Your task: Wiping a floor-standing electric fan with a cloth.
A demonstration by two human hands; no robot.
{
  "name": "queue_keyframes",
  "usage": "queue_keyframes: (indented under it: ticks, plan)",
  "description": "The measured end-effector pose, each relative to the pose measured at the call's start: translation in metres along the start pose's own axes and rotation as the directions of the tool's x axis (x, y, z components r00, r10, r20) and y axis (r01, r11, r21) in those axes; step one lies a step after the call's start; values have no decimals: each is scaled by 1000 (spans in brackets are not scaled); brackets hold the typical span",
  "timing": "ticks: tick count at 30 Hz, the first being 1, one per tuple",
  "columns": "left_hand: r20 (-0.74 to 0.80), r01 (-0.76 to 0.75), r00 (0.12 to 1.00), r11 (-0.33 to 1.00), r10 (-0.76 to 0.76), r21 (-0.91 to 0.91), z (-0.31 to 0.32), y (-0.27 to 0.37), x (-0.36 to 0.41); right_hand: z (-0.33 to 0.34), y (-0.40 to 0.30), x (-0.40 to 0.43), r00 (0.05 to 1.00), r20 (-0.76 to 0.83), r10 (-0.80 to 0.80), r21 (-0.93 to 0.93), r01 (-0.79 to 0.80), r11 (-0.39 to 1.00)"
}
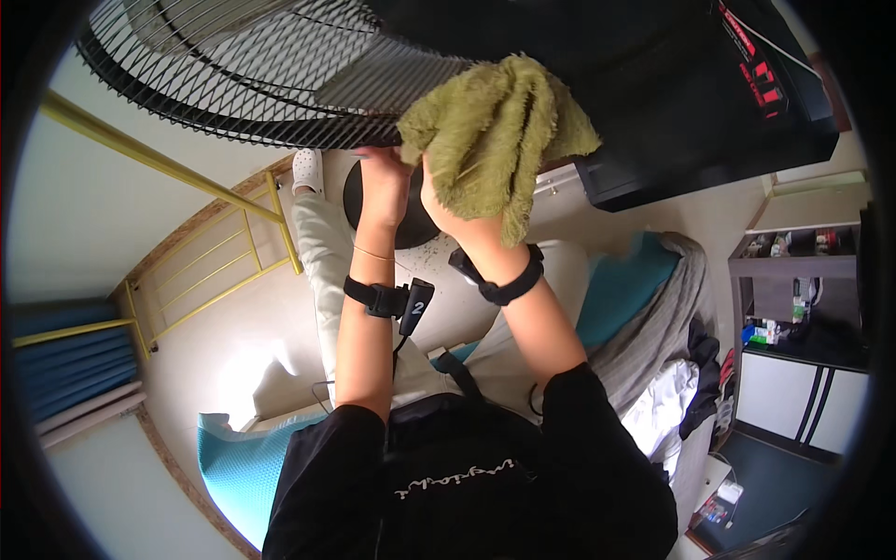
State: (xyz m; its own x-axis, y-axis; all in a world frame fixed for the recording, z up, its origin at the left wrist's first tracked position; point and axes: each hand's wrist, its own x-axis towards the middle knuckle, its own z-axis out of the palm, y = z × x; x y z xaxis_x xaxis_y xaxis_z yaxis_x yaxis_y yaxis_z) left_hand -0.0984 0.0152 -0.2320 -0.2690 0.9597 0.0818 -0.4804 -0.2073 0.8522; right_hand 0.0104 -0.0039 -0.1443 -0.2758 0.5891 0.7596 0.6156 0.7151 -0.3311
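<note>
A black electric fan with a wire grille (266, 91) fills the upper left and looms above my arms. My left hand (383, 175) is at the lower rim of this grille, its fingers partly hidden behind the rim and the cloth. An olive-green plush cloth (490, 140) drapes over my right hand (439, 204), which grips it against the right end of the rim. The cloth covers most of that hand's fingers. Below the hands, a round black base (355, 203) rests on the floor between my legs.
Dark crumbs (430, 259) are scattered on the pale floor. A yellow metal rack (210, 241) stands at left. A large black case with red markings (707, 133) is at upper right. Bedding (644, 329) lies right of me, before a shelf unit (791, 267).
</note>
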Motion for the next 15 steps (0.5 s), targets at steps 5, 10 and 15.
queue_keyframes:
  ticks: [5,10,15]
  plan:
    - [7,104,995,981,-104,-162,2,12,1,29,29,-45,994,105,41,-91,-32,995]
    - [63,88,995,975,-77,-205,16,18,-5,17,25,-44,969,225,107,9,-112,994]
    - [-111,165,977,976,-181,-139,2,19,-12,-4,-1,-4,997,53,50,-66,-47,997]
